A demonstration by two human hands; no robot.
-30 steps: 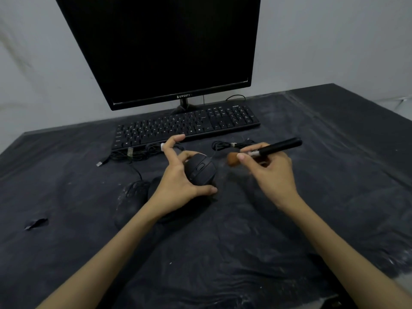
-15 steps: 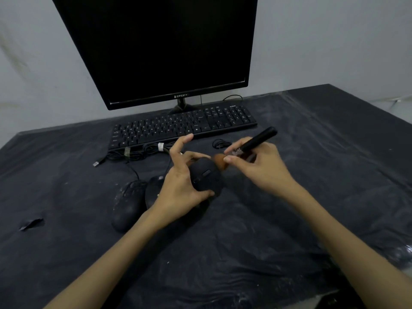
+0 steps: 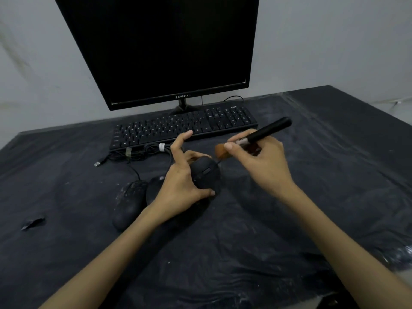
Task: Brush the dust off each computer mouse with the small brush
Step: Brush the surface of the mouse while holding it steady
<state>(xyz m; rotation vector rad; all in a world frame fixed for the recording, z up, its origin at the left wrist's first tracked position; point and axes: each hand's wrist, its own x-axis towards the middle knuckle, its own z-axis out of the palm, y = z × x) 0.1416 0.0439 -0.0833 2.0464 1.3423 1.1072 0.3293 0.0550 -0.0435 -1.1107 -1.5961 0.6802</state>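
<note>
Mouse (image 3: 206, 176) number one is lifted in the left hand (image 3: 178, 186), which grips it; the right hand (image 3: 260, 161) pinches the brush (image 3: 252, 139), bristles just above it. Two mice (image 3: 131, 201) left of that hand seem to wait, one dusty.

head cam | looks fwd+down | close over desk (image 3: 334, 197) | single view

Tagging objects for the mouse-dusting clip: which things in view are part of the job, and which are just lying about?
Part of the job:
- brush, held in right hand
- black mouse, gripped by left hand
- two more mice on the table

Lying about:
- keyboard
- monitor
- bundled cables
- scrap on the black table cover
</note>
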